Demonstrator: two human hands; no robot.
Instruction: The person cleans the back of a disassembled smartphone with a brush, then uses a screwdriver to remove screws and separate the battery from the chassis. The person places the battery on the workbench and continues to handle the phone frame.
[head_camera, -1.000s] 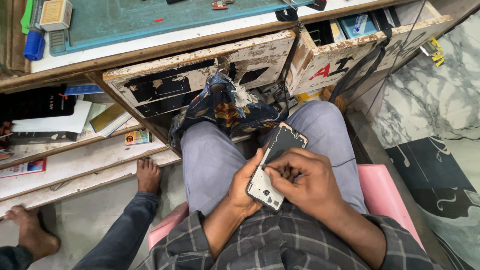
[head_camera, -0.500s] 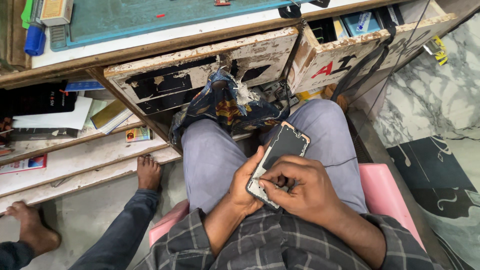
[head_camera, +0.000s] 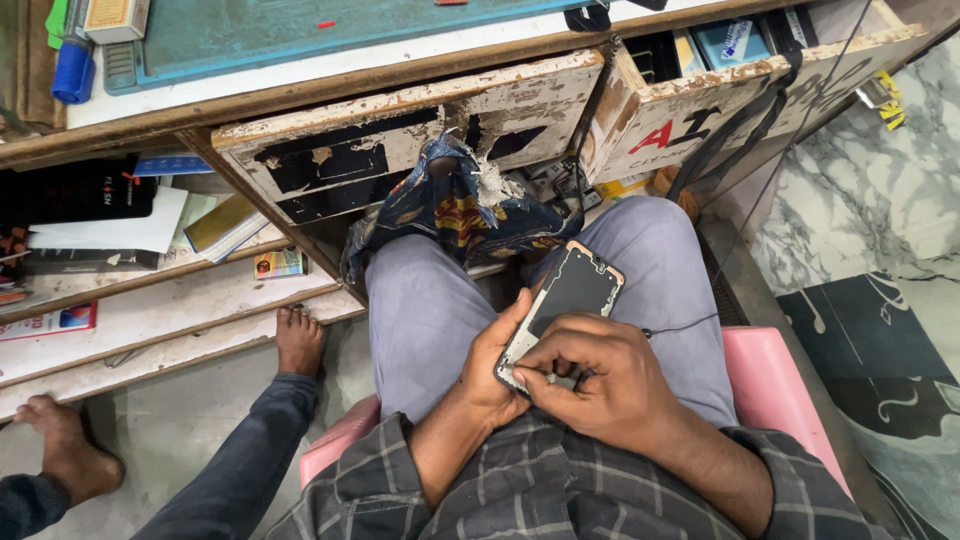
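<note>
- Cluttered worktop (head_camera: 330, 75) ahead; phone frame (head_camera: 562, 305) over lap.
- Left hand (head_camera: 495, 365) grip clasps its lower edge.
- Right hand (head_camera: 600, 375) grip pinched, apparently on a small tool.
- Judged light, stiff, fragile; hold by edges.

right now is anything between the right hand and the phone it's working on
Nothing visible. The right hand rests directly on the lower end of the opened phone, its fingers touching it, while the left hand grips the phone's left edge over the lap.
</note>
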